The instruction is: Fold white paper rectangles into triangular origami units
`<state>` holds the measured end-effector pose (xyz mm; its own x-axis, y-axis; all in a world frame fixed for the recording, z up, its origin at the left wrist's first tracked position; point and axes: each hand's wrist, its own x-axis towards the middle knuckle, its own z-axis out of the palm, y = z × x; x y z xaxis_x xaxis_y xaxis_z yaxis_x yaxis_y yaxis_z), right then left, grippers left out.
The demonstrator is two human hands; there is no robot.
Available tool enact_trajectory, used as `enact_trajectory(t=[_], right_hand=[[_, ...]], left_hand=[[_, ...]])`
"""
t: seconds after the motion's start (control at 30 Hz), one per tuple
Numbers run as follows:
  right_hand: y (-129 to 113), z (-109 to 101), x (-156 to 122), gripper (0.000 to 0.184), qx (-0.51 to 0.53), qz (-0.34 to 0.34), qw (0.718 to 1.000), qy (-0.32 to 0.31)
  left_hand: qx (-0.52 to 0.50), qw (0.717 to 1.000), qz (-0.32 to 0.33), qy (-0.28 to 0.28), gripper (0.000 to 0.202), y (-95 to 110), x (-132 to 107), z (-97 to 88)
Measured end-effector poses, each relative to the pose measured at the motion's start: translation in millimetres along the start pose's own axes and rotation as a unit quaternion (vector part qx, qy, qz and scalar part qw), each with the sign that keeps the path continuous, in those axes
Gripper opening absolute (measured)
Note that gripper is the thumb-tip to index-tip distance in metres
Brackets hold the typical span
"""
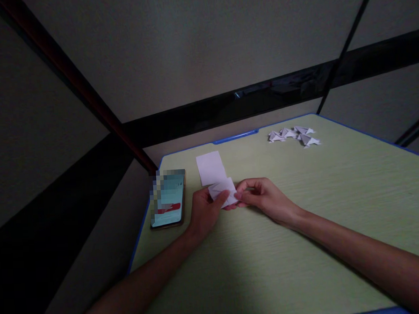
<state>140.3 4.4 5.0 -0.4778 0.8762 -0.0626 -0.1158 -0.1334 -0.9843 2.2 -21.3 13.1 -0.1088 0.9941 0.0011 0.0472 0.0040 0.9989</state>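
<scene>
The left forearm [149, 277] and right forearm [358, 252] reach in from the near side and converge. The left hand [204, 212] and right hand [266, 198] meet at the fingertips, thumbs and forefingers pinched, other fingers loosely curled.

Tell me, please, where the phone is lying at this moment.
In the head view, the phone lies screen-up near the left edge of the green table, just left of the left hand, which pinches a folded paper with the right hand.

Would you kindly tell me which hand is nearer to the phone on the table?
Left. The left hand sits just right of the phone, pinching the folded paper; the right hand pinches the paper's other side, farther from the phone.
</scene>
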Motion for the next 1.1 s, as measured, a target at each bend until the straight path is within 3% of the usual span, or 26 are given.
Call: enact_trajectory(t=[0.63, 0.9, 1.0, 1.1], right_hand=[[-3.2, -1.4, -3.1, 0.012, -0.092, -0.033, 0.995, 0.027], [-1.9, 3.2, -2.9, 0.010, 0.061, 0.000, 0.998, 0.022], [1.7, 5.4, -2.5, 0.008, 0.108, -0.017, 0.992, 0.065], [4.6, 6.1, -2.7, 0.005, 0.092, -0.069, 0.986, 0.121]], left_hand=[[0.016, 0.999, -0.041, -0.020, 0.014, -1.0, -1.2, -0.3], [0.110, 0.992, 0.055, 0.017, 0.012, -0.3, -3.7, 2.2], [0.139, 0.985, 0.100, 0.019, 0.015, -3.5, -4.7, 3.9], [0.102, 0.992, 0.076, 0.015, 0.015, -1.9, -6.5, 6.5]])
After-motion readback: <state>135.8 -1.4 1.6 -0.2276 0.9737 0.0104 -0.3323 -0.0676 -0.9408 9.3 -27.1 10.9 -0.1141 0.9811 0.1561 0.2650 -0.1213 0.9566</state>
